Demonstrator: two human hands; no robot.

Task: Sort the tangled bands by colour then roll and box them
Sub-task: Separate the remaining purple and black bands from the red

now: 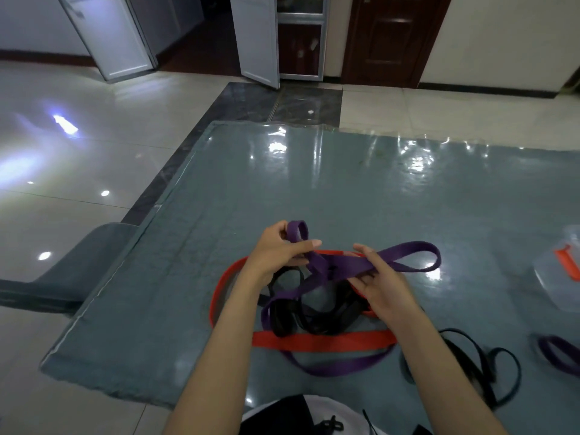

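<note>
My left hand [276, 255] and right hand [379, 287] both pinch one flat purple fabric band [339, 265] in curled fingers, above the red band [323, 340] (one) ringing tangled black bands [314, 312].

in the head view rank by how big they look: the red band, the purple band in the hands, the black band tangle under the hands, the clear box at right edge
1. red band
2. purple band, close to the red, so unsure
3. black band tangle
4. clear box, cut off by the frame, so unsure
</note>
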